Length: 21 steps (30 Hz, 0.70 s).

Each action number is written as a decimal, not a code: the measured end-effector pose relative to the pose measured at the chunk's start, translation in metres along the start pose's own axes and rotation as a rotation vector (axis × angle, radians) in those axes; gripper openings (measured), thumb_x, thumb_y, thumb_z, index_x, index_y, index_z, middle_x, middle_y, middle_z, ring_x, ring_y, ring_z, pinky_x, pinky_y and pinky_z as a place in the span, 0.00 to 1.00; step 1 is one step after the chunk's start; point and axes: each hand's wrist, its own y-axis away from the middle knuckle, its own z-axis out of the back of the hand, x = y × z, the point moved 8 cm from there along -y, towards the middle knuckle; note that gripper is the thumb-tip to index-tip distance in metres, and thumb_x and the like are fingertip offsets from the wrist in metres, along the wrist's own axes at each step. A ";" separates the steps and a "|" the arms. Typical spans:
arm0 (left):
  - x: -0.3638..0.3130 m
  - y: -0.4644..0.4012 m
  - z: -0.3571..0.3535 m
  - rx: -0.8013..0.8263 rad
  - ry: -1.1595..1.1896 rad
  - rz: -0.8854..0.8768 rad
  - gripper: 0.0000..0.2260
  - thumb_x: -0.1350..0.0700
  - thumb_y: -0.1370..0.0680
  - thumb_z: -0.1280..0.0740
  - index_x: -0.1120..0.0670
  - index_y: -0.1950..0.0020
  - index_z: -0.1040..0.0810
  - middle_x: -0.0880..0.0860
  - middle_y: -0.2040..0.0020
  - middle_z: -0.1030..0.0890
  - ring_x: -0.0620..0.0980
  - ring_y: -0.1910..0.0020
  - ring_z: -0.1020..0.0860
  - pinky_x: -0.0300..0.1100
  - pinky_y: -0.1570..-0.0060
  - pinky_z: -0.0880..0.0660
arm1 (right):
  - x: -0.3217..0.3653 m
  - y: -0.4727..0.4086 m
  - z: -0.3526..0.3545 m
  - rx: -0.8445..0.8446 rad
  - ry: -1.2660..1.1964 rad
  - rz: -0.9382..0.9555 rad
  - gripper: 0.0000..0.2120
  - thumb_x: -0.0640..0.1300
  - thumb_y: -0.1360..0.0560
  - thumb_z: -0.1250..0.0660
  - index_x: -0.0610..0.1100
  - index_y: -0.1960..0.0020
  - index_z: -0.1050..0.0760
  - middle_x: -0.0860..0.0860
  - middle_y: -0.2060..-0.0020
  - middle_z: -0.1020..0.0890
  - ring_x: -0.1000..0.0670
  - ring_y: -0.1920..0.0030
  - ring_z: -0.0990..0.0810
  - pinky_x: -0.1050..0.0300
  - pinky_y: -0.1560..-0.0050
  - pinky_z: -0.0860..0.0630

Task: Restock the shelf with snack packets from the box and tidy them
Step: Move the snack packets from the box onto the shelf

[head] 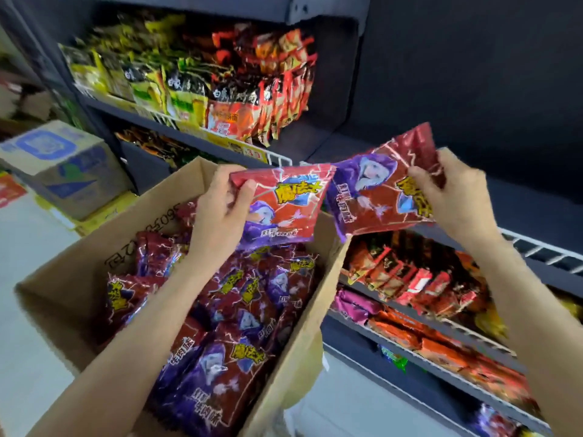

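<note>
At far left a printed carton sits on the floor beside the dark shelf unit. Nearer, an open cardboard box holds many red-and-purple snack packets. Above it the left hand grips one packet by its left edge. To the right, the right hand pinches a second packet by its right edge, held over the shelf's white wire rail; the two packets touch at the middle.
</note>
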 end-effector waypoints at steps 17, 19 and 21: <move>-0.240 0.004 -0.318 0.296 0.185 -0.486 0.11 0.65 0.26 0.31 0.53 0.48 0.23 0.46 0.51 0.21 0.42 0.51 0.21 0.38 0.52 0.22 | -0.233 0.072 0.313 -0.250 0.607 -0.178 0.13 0.45 0.24 0.32 0.36 0.47 0.26 0.35 0.67 0.22 0.34 0.65 0.21 0.48 0.65 0.31; -0.252 0.002 -0.356 0.347 0.190 -0.456 0.09 0.63 0.26 0.31 0.52 0.47 0.23 0.46 0.51 0.20 0.42 0.51 0.21 0.42 0.51 0.21 | -0.258 0.064 0.321 -0.163 0.742 -0.160 0.14 0.45 0.24 0.33 0.37 0.42 0.26 0.35 0.63 0.20 0.33 0.62 0.20 0.49 0.64 0.33; -0.261 0.000 -0.392 0.410 0.199 -0.380 0.08 0.60 0.25 0.31 0.51 0.48 0.24 0.44 0.53 0.19 0.40 0.52 0.20 0.41 0.50 0.21 | -0.284 0.054 0.321 -0.039 0.849 -0.171 0.15 0.48 0.22 0.36 0.41 0.38 0.27 0.37 0.57 0.18 0.35 0.58 0.19 0.50 0.63 0.32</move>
